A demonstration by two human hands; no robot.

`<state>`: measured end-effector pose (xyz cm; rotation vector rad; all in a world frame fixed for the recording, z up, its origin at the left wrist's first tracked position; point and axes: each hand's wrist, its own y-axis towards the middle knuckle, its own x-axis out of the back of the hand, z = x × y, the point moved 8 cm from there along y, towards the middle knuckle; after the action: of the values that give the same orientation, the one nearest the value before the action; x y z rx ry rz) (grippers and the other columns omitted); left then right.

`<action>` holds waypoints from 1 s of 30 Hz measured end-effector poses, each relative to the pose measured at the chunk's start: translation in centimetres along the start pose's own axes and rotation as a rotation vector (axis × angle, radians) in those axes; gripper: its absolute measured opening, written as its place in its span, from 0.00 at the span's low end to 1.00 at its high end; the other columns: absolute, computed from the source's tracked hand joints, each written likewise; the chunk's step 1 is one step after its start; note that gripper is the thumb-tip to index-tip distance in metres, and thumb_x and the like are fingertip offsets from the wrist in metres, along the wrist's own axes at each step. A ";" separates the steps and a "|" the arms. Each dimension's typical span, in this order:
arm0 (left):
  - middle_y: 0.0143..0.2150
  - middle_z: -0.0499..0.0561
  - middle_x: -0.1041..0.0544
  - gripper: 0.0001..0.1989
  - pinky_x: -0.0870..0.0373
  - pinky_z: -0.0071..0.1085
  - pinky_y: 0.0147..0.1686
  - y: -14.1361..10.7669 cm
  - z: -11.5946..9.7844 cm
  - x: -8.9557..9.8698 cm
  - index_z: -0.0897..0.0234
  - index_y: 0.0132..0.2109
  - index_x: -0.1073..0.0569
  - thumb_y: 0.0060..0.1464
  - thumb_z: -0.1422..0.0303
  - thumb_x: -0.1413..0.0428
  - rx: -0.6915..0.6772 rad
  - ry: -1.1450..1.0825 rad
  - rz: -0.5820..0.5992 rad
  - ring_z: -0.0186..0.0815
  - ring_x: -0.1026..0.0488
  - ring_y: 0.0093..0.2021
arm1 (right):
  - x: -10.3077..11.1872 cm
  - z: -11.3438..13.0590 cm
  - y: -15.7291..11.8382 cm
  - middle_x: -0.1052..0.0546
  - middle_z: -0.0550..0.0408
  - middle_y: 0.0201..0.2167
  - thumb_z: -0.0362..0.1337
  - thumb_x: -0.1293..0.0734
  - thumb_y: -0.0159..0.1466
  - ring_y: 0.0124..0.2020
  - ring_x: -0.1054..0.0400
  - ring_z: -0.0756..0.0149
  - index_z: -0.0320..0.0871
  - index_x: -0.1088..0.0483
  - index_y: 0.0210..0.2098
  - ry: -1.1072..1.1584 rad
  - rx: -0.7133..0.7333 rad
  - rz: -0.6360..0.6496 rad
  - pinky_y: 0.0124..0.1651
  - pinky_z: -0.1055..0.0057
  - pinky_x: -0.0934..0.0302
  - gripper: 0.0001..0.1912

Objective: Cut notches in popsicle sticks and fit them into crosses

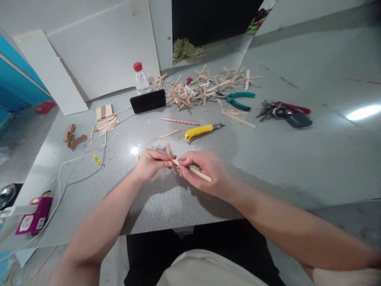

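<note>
My left hand (153,162) is closed, pinching a flat wooden craft stick (169,151) that stands at a steep slant. Between the fingers of my right hand (205,167) lies a second craft stick (201,174), its far end touching or very close to the first one. Beyond my hands a yellow utility knife (199,132) rests on the grey table (166,202), blade pointing right. A loose craft stick (169,134) and a pink patterned pencil-like stick (180,121) lie near it.
Crossed craft sticks (205,87) are heaped at the back, beside green-handled pliers (241,100). A black phone (148,101) leans before a red-capped bottle (141,79). Keys (279,113) lie right. Leftward are stacked sticks (105,119), a white cable (80,158) and a purple box (35,214).
</note>
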<state>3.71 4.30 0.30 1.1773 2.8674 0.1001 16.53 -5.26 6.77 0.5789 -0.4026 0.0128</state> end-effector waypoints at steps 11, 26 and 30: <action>0.30 0.53 0.15 0.16 0.23 0.31 0.32 0.2 0.1 -0.4 0.60 0.31 0.14 0.42 0.53 0.24 0.061 0.039 0.064 0.35 0.21 0.30 | 0.2 -0.8 0.2 0.20 0.58 0.26 0.32 0.33 0.66 0.25 0.27 0.70 0.45 0.31 0.28 0.029 -0.122 0.123 0.30 0.72 0.36 0.09; 0.34 0.56 0.13 0.20 0.19 0.33 0.35 0.3 0.9 -0.4 0.62 0.34 0.13 0.37 0.54 0.22 0.166 0.043 0.008 0.38 0.18 0.31 | -0.3 -2.3 0.2 0.21 0.59 0.24 0.34 0.31 0.64 0.24 0.29 0.68 0.46 0.30 0.28 0.023 -0.186 0.090 0.30 0.69 0.38 0.08; 0.32 0.55 0.14 0.21 0.20 0.32 0.34 0.2 1.2 0.0 0.64 0.35 0.13 0.38 0.55 0.22 0.198 0.024 -0.005 0.37 0.19 0.29 | -0.4 -2.2 0.4 0.21 0.59 0.26 0.33 0.33 0.66 0.26 0.28 0.68 0.46 0.30 0.32 0.047 -0.179 0.110 0.32 0.69 0.38 0.06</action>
<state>3.93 4.50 -0.87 1.2064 2.9576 -0.1749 16.94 -3.74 5.14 0.3789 -0.3849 0.0946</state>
